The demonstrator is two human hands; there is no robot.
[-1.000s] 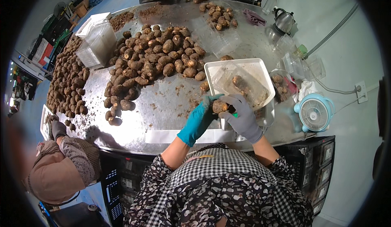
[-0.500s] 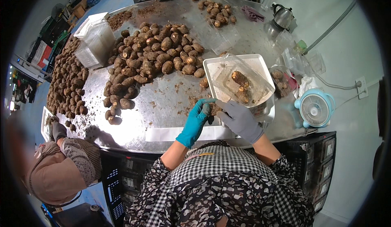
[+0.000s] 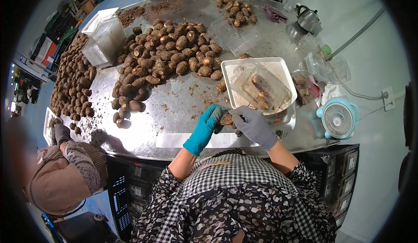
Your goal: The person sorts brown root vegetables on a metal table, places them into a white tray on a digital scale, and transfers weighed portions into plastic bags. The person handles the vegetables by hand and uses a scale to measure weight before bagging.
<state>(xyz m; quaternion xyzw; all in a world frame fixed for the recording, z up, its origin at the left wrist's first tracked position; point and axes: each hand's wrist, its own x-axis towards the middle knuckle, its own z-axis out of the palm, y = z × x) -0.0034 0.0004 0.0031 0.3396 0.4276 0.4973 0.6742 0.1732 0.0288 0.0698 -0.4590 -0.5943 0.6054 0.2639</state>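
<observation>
Between my two gloved hands is a brown taro tuber (image 3: 226, 119), held just above the near edge of the metal table. My left hand (image 3: 207, 125), in a teal glove, closes round its left side. From the right, my right hand (image 3: 254, 125) in a grey glove grips it with bent fingers. Just beyond my right hand stands a white tray (image 3: 226, 75) with a clear plastic box (image 3: 278, 84) tilted in it. A few taro tubers (image 3: 260, 82) show in that box. The tray appears to rest on a scale, partly hidden by my hand.
A large heap of taro (image 3: 174, 53) fills the middle of the table, and another heap (image 3: 72, 86) lies left. Stacked clear boxes (image 3: 104, 44) stand between them. A blue fan (image 3: 337, 118) and a kettle (image 3: 307, 18) are at the right. Co-workers stand left and across.
The taro tuber shows more plainly between my hands, and my fingers have shifted on it. My right hand has moved slightly lower. The whole view has shifted a little.
</observation>
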